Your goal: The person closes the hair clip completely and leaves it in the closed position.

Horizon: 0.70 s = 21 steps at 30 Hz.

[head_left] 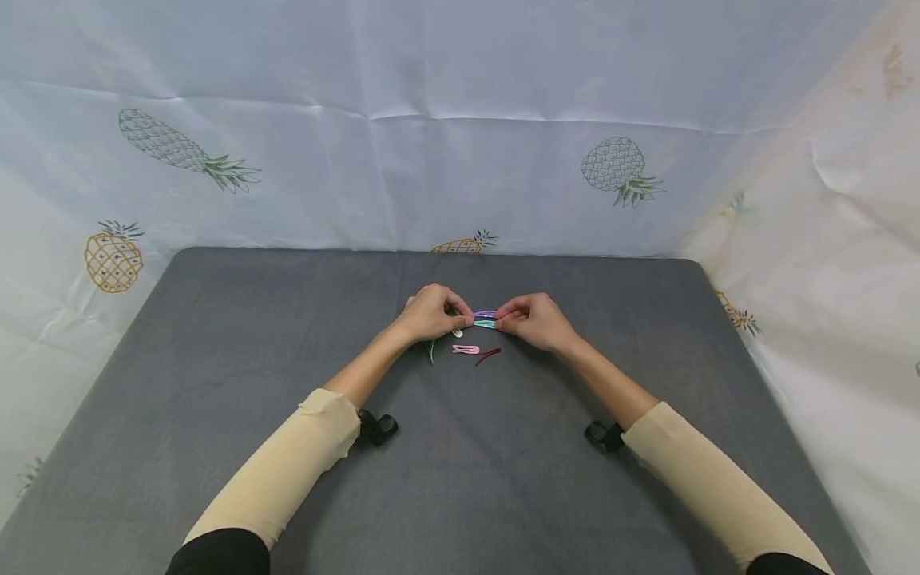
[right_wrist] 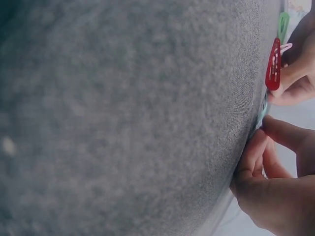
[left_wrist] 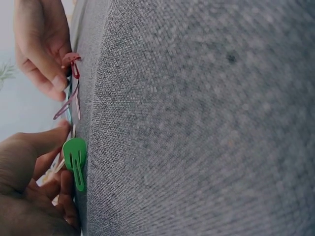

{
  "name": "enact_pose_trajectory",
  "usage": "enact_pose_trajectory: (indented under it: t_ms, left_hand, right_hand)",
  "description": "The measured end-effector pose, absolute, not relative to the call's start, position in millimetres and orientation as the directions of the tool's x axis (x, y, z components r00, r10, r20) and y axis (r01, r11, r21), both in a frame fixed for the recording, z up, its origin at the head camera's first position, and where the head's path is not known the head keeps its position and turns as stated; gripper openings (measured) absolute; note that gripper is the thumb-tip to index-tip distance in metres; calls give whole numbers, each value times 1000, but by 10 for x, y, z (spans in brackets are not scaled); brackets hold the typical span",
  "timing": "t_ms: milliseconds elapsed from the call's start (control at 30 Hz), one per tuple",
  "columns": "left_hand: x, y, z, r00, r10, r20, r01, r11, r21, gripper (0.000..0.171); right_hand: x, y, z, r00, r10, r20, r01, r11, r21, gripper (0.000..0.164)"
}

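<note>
Fingers of my left hand [head_left: 433,311] pinch the left end of a teal snap hair clip [head_left: 485,324]. Its right end sits between the fingertips of my right hand [head_left: 536,321]. Just behind it lies a purple hair clip [head_left: 485,314], close to both hands' index fingers; whether they touch it I cannot tell. A pink hair clip [head_left: 465,349] and a dark red one [head_left: 489,356] lie in front of the hands. Beside my left hand is a green hair clip [left_wrist: 75,152]. A white clip [head_left: 458,333] is partly hidden under that hand.
A dark grey cloth covers the table [head_left: 287,335]. Behind and beside it hangs a white curtain [head_left: 431,176] printed with pineapples. Black straps [head_left: 377,428] with cameras sit on both wrists, above the table surface.
</note>
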<state>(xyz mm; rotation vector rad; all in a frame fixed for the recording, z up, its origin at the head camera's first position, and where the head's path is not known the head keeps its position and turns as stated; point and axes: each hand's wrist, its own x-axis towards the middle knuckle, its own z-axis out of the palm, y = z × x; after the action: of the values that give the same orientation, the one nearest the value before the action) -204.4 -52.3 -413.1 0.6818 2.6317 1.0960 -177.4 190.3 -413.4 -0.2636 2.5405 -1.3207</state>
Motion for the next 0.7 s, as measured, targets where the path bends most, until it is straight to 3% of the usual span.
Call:
enact_pose_trajectory:
  t_ms: [700]
  left_hand:
    - [-2017, -559, -4162, -855, 519, 5, 350, 570, 744, 15]
  right_hand:
    - [-1722, 1891, -4117, -957, -241, -161, 6, 537, -844, 21]
